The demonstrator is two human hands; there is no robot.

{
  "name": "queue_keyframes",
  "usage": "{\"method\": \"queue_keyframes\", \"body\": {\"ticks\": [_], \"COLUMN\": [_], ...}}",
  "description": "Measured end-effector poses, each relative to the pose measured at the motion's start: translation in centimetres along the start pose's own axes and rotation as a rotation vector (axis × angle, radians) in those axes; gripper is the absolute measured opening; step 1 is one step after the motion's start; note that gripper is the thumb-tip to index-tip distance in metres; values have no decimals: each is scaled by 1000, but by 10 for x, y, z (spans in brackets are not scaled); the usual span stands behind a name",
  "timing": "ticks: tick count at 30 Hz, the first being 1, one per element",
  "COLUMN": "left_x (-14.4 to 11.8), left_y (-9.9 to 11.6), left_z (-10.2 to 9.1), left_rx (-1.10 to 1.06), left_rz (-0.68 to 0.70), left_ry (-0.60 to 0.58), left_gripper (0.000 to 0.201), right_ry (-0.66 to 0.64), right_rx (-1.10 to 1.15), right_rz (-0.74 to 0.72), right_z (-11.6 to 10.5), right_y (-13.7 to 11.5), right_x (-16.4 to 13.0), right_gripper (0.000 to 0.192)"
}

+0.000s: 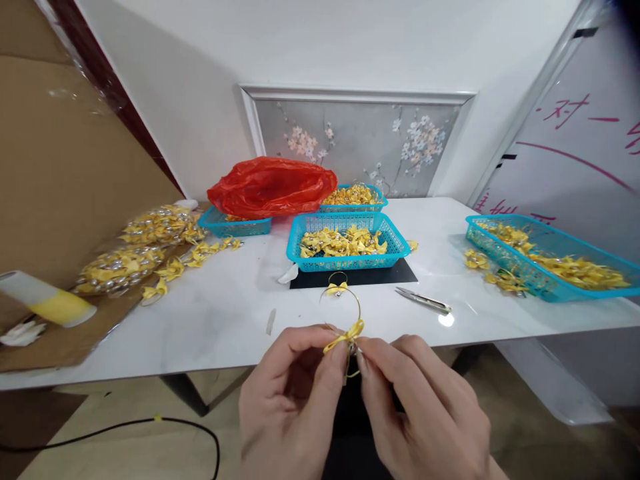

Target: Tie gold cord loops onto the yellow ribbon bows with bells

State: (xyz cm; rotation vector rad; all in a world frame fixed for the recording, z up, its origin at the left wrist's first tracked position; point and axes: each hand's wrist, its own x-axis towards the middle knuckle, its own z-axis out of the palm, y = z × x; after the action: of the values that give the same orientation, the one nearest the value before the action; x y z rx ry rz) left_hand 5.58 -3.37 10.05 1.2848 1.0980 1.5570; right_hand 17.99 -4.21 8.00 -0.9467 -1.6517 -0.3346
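A yellow ribbon bow is held between the two hands, at the near edge of the white table; a thin, golden cord is curved in an open loop above it, with a shorter piece visible below; the narrow, glossy ribbon is spread sideways; a small silvery bead is seen just under it, partly covered by fingertips.

The left hand is curled, the left side of the bow being pinched between thumb and index finger; the right hand is likewise curled, the right side of the bow, close to the bead, being pinched by thumb and index finger.

On the table, a long blue basket is placed at the right, filled with yellow bows; a crumpled red bag is laid over a back-left basket, whose contents are mostly hidden by it; a front basket of bows is set on a black mat, and part of a rear basket is blocked by it; wrapped bundles are stacked at the left; metal snips are laid right of the hands; a loose bow is positioned just beyond the cord.
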Motion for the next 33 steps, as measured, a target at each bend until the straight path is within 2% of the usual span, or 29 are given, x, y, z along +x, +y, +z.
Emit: {"method": "queue_keyframes", "body": {"ticks": [6,11,16,20,24,28,33], "left_x": [-3,-9,-10,-9,-7,-4,0], "left_y": [0,-4,-8,-11,-9,-7,-9], "left_z": [1,6,5,1,1,0,-6], "left_rx": [69,58,112,142,183,134,110], "left_rz": [38,154,231,306,284,166,147], "left_ry": [61,132,125,121,89,49,-44], "left_gripper": [12,21,29,35,34,20,15], "right_ry": [11,9,-2,-81,-174,-252,-207], "right_rx": [32,2,2,8,15,130,214], "right_rz": [-1,-49,-58,-71,-18,99,173], "right_z": [0,-3,-5,-11,-20,-23,-14], "right_y": [-1,-1,-1,2,8,12,9], "right_x": [-1,2,2,7,14,17,14], "right_gripper": [13,15,16,19,23,22,15]}}
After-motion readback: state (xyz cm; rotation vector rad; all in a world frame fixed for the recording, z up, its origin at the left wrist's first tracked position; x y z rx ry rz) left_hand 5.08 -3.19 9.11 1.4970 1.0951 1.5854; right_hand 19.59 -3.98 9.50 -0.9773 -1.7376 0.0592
